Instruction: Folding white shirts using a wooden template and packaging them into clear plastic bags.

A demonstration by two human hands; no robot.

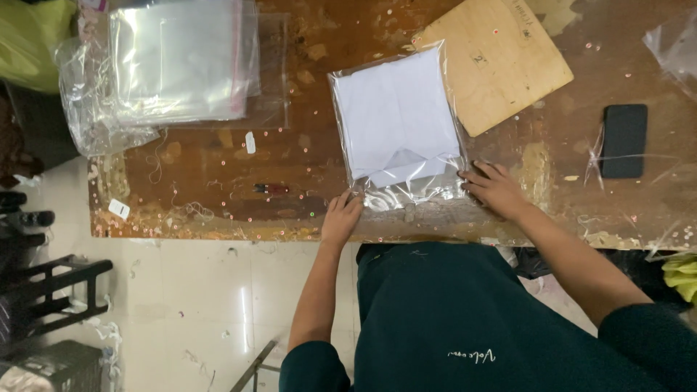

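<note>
A folded white garment (396, 116) lies flat inside a clear plastic bag (406, 190) near the front edge of a worn wooden counter (218, 156), the bag's crinkled open end facing the person. The left hand (341, 216) pinches that end at its near corner, while the right hand (495, 189) rests spread and flat on the opposite corner. The step appears to be closing the bag, and the mouth looks to need smoothing before it will fold shut. Beyond it lies a plywood board (501, 58). A stack of empty clear bags (181, 58) sits far left; a dark phone (624, 139) lies right.
</note>
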